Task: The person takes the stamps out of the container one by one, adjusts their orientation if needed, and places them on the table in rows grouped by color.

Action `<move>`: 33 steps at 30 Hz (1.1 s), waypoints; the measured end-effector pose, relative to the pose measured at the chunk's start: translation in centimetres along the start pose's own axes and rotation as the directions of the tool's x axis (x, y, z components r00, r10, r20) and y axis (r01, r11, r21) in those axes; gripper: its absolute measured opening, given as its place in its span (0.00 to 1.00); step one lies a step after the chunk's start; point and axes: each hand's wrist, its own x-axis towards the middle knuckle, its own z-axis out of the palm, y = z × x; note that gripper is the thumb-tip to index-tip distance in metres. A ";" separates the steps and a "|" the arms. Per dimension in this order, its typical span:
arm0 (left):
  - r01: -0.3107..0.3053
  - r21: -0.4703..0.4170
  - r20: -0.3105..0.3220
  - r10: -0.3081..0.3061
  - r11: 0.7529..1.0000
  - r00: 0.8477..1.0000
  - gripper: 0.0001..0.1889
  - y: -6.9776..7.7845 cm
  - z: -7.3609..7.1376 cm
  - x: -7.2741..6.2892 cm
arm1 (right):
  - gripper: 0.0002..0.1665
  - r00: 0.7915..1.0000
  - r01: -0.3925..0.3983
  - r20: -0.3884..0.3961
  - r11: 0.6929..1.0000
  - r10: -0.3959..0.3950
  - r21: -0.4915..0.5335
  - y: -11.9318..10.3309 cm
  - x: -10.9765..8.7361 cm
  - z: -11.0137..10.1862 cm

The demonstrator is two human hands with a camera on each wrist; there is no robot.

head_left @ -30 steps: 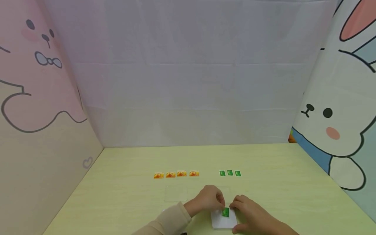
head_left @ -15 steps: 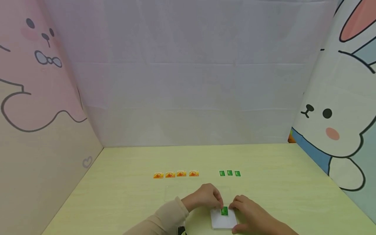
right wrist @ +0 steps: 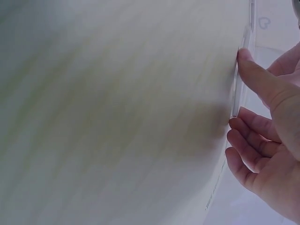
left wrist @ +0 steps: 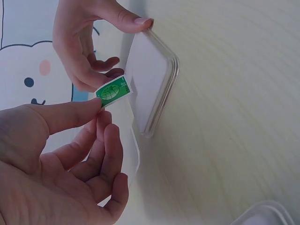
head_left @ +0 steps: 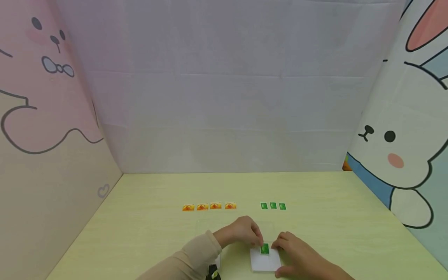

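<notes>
Between thumb and forefinger, my left hand (head_left: pixel 242 231) pinches a small green stamp (left wrist: pixel 111 92) with a white perforated edge and a globe-like print. In the head view the stamp overlaps the far part of a flat, clear-edged square case (head_left: pixel 265 263) with a white face. My right hand (head_left: pixel 300 252) holds this case by its right side. The right wrist view shows the thumb (right wrist: pixel 253 70) at one corner and the forefinger at the other, with the case's thin edge between them. The left hand's other fingers curl loosely below the stamp in the left wrist view.
Several orange-yellow stamps (head_left: pixel 202 207) lie in a row on the table (head_left: pixel 147 233). Three green stamps (head_left: pixel 273 205) lie to their right. Faint outlines of clear plastic show behind the left hand. Another clear case (left wrist: pixel 269 216) sits near the left sleeve (head_left: pixel 190 256).
My left hand has drifted slightly left and away with the green stamp. The right hand keeps its hold on the case's side. The stamps at the back lie as before.
</notes>
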 end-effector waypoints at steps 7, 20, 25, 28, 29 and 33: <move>0.019 -0.012 -0.012 -0.019 1.000 1.000 0.04 0.0 -0.2 0.1 | 0.36 1.000 0.006 -0.009 1.000 -0.006 0.002 0.0 0.1 0.0; 0.008 -0.024 -0.010 -0.008 1.000 1.000 0.04 0.0 -0.5 0.0 | 0.35 1.000 0.020 -0.010 0.999 -0.020 0.027 0.1 -0.1 -0.1; -0.004 -0.021 -0.018 0.004 1.000 1.000 0.04 0.0 -0.6 0.0 | 0.35 0.999 0.034 -0.013 0.999 -0.034 0.031 0.3 -0.1 0.0; -0.002 -0.024 -0.017 0.001 1.000 1.000 0.04 0.1 -0.8 0.1 | 0.35 0.999 0.032 -0.009 0.999 -0.031 0.033 0.3 0.0 0.1; -0.001 -0.029 -0.017 0.000 1.000 1.000 0.03 0.1 -0.8 0.1 | 0.35 1.000 0.024 -0.002 0.999 -0.024 0.038 0.3 0.0 0.1; 0.008 -0.052 -0.009 -0.008 0.999 1.000 0.03 0.0 -1.1 0.2 | 0.35 1.000 -0.002 0.022 0.998 0.001 0.057 0.3 0.1 0.0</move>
